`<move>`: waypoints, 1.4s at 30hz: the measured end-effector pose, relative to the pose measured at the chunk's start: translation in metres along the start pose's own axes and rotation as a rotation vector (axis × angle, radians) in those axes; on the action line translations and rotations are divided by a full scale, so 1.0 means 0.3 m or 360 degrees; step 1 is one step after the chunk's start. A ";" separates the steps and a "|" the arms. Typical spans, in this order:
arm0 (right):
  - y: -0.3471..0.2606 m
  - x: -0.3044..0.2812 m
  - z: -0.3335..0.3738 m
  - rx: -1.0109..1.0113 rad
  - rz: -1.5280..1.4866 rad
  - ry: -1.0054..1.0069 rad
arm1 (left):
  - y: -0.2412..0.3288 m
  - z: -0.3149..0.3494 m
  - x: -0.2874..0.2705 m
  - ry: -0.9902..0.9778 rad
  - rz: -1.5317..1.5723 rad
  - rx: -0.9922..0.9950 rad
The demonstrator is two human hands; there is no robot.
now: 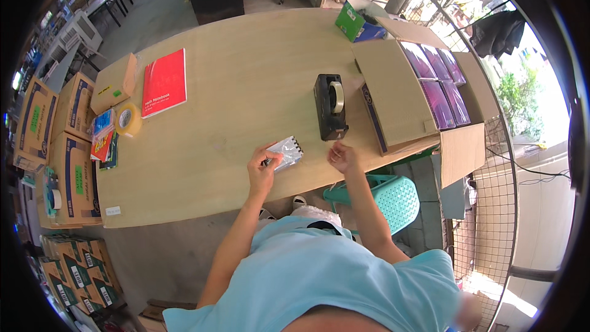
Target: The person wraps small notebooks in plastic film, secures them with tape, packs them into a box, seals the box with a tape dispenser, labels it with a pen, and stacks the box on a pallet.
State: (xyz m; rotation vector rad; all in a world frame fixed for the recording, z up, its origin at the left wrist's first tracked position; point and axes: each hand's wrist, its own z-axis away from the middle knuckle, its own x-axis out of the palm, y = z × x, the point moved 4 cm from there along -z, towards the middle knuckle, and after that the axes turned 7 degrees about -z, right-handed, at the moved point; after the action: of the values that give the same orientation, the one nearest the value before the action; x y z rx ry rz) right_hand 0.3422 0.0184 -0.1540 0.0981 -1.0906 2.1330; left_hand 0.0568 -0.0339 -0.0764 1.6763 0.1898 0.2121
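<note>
My left hand [262,169] is closed on a small clear plastic packet [284,154], just above the table near its front edge. Several black tips line the packet's right side; what they belong to is too small to tell. My right hand [342,157] has its fingers curled together right by the near end of a black tape dispenser [330,110]. Whether a strip of tape sits between those fingertips cannot be made out. The dispenser carries a roll of pale tape [335,97].
An open cardboard box [396,92] of purple spiral notebooks [437,99] stands at the right. On the table's left lie a red notebook [165,83], a tape roll [128,120] and small packs [103,137]. A green stool [384,203] stands under the right front edge.
</note>
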 end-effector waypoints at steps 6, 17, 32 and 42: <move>0.039 0.219 0.285 -0.0087 0.0285 -0.0683 | 0.034 0.017 -0.009 0.0068 -0.0029 0.0037; 0.015 0.417 0.420 -0.0887 0.1934 -0.0575 | 0.077 0.037 -0.015 -0.0058 -0.0213 0.0177; -0.050 0.457 0.404 -0.0117 0.1776 -0.1091 | 0.094 0.075 0.040 0.0056 -0.0896 0.0678; -0.049 0.408 0.508 -0.0515 0.1328 -0.0708 | 0.069 0.076 0.070 0.0263 -0.0541 0.0573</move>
State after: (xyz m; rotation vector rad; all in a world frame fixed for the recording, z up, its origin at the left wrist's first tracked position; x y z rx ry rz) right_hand 0.2246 -0.0176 -0.0013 -0.0527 -1.9880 2.6782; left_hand 0.0829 -0.0530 -0.0579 1.9500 0.6635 0.0604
